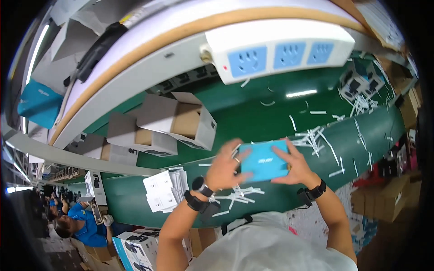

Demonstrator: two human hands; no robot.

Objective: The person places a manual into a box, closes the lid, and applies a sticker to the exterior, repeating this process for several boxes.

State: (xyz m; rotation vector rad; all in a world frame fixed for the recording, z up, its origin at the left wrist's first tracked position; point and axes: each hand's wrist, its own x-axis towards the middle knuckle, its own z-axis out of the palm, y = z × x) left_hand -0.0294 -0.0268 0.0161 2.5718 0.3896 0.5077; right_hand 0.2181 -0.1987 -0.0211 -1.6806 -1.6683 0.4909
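A flat, bright blue box (263, 163) with small white print lies between my hands, over the front of the green bench. My right hand (296, 166) is closed around its right end, thumb across the top face. At its left end is my left hand (224, 168), its fingers bent over the edge and slightly blurred by motion. What the left fingertips press against underneath is hidden. Loose white paper strips (239, 195) lie just below my left hand. More strips (312, 139) are piled beyond my right hand.
Stacked white leaflets (166, 189) lie at left. Open white cartons (178, 119) stand behind them. A white power strip (280, 52) with blue sockets hangs from the shelf rim. Camera-printed boxes (359, 83) sit far right. A co-worker in blue (88, 226) is at lower left.
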